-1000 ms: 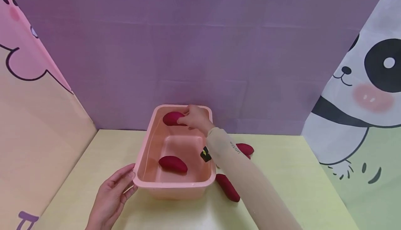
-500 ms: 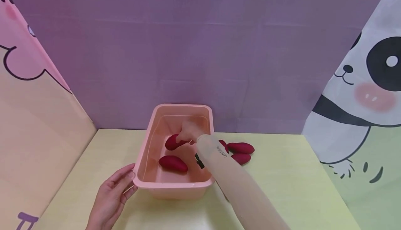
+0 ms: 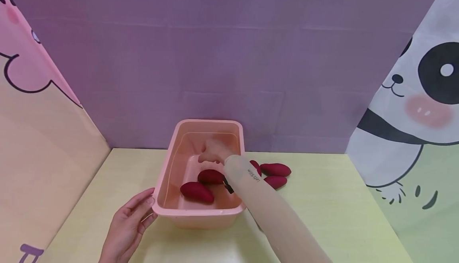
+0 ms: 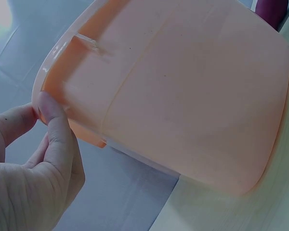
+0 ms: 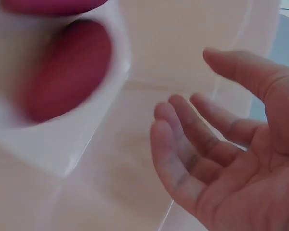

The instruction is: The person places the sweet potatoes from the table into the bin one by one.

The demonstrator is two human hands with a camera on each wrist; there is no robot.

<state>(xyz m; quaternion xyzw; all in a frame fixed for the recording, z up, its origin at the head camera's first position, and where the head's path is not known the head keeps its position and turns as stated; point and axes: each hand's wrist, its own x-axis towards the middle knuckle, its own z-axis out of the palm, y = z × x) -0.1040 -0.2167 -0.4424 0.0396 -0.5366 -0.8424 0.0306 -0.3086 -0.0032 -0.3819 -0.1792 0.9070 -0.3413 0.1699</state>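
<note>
A pink plastic tub [image 3: 163, 207] stands on the pale yellow table with two dark red sweet potatoes in it: one [image 3: 196, 191] near the front and one [image 3: 210, 176] just behind it. My right hand [image 3: 214, 152] hovers inside the tub above the rear potato, fingers relaxed and empty; the right wrist view shows its open palm [image 5: 221, 159] beside a red potato [image 5: 67, 67]. My left hand [image 3: 130, 221] rests against the tub's front left corner, thumb on the rim [image 4: 50, 113].
Several more sweet potatoes [image 3: 275, 169] lie on the table to the right of the tub, partly hidden by my right sleeve [image 3: 265, 211]. A purple wall stands behind, and cartoon panels close in both sides.
My right hand carried a sweet potato from the tub's far rim down into the tub and let it go; the potato now lies by the first one. The left hand has not moved.
</note>
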